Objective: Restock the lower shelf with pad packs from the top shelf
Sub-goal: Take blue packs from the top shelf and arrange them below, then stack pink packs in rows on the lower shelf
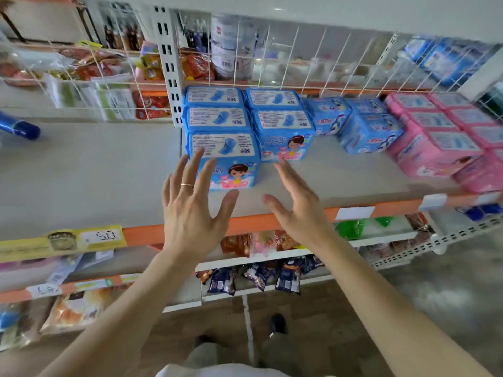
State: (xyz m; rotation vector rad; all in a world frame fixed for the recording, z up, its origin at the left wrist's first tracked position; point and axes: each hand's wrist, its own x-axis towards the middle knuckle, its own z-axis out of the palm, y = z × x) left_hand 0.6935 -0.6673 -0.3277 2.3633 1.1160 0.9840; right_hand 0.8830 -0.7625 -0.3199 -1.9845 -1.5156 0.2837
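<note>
Left hand (190, 205), right hand (296, 210) spread, empty | blue pad pack (228, 159) at 12 o'clock looks soft, light | I'd hold its sides

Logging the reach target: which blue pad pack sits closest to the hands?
The front pack of the leftmost blue row: it sits furthest forward on the shelf, and the left hand overlaps its front.

blue pad packs with the cartoon girl (226, 159): 5, a row of 3 and a row of 2 | plainer blue packs (370, 134): 3 I can make out, kinda blurry | pink packs (435, 151): 6 tops showing, more run off sideways | hands: 2, left hand (190, 213) + right hand (302, 210) | gold ring (186, 184): 1
</note>
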